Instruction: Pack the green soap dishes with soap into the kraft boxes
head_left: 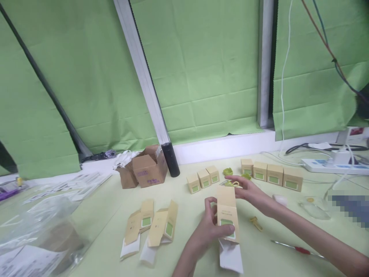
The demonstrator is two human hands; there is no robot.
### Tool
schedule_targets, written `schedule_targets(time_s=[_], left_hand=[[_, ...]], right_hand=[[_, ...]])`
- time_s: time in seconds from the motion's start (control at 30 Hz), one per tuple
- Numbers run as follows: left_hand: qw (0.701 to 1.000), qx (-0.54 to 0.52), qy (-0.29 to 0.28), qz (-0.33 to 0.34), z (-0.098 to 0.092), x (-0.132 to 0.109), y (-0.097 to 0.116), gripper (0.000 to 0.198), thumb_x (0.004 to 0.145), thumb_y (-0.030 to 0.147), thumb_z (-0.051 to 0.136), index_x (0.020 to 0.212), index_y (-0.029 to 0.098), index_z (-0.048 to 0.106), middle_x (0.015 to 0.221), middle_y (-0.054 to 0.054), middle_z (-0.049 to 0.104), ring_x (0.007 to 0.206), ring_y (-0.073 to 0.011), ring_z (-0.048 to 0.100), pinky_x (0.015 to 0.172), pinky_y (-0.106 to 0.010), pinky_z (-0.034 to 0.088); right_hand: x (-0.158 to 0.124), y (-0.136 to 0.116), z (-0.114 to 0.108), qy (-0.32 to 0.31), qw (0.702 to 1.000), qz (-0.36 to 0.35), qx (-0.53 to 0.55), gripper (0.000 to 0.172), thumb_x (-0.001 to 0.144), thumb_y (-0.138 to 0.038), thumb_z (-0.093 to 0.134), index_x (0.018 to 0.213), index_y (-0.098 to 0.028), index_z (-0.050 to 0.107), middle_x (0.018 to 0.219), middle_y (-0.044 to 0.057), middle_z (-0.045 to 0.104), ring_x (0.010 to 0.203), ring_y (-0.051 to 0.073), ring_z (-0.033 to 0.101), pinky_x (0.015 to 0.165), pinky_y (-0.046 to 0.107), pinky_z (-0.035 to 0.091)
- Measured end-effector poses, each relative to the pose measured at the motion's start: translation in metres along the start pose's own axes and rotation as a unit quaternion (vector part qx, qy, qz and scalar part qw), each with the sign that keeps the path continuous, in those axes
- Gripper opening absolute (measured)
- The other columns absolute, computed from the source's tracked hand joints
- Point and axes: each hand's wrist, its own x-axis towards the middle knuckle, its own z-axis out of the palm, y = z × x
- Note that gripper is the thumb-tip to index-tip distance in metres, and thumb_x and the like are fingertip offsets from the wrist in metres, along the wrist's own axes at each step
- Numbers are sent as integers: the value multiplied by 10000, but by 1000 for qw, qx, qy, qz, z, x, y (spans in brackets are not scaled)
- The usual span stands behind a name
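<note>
My left hand (209,227) grips a tan carton with a green label (227,213), half unfolded, its white flap hanging toward me. My right hand (248,190) reaches past the carton's far top edge, fingers curled around a small yellow-green piece (234,184). Two flat unfolded cartons (138,225) (163,227) lie to the left on the pale green table (109,227). A row of three closed small boxes (203,179) stands behind the carton, and a second row of several closed boxes (272,176) stands further right.
An open brown cardboard box (147,169) and a black cylinder (170,159) stand at the back. A clear plastic bag (37,231) lies at left. A red-handled tool (300,250), a yellow clip (256,223), a power strip (331,164) and cables sit at right.
</note>
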Motion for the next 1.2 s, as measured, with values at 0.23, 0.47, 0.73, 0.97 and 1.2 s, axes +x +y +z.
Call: schedule_targets(time_s=[0.23, 0.47, 0.73, 0.97, 1.2], left_hand=[[1000, -5, -10, -10, 4, -1, -2, 654, 590, 198, 776, 1100, 207, 365, 1051, -32, 505, 919, -161, 508, 750, -263, 386], [996, -62, 45, -37, 11, 1, -5, 740, 609, 202, 771, 1124, 259, 243, 1091, -51, 559, 903, -174, 569, 785, -308, 415], [994, -73, 46, -62, 12, 6, -6, 673, 668, 303, 730, 1248, 214, 401, 1192, -109, 575, 1066, -275, 555, 855, -354, 416], [986, -120, 108, -34, 13, 8, -5, 471, 768, 327, 626, 1197, 169, 510, 1162, -100, 613, 1079, -267, 553, 863, -331, 418], [973, -145, 179, -9, 7, 5, -3, 408, 713, 383, 660, 1056, 171, 602, 1072, -81, 642, 1018, -248, 570, 803, -307, 442]], right_hand=[[-12, -2, 11, -23, 998, 10, 53, 421, 822, -452, 552, 1176, -239, 469, 1088, 62, 572, 983, 212, 607, 803, 367, 533], [-10, -4, 2, -66, 997, 44, 1, 295, 781, -495, 591, 835, -205, 576, 877, 18, 653, 804, 178, 605, 621, 266, 473], [-5, 11, 1, -144, 987, 69, -11, 414, 800, -544, 533, 906, -172, 681, 834, 43, 685, 784, 187, 617, 743, 310, 484], [-12, 14, -3, -66, 993, 32, -89, 556, 812, -629, 438, 1110, -199, 625, 1142, 114, 610, 1054, 277, 549, 956, 444, 383], [-45, -2, 24, -240, 842, -308, -372, 634, 660, -445, 740, 1249, -346, 525, 1338, 81, 492, 1175, 331, 471, 961, 496, 379]])
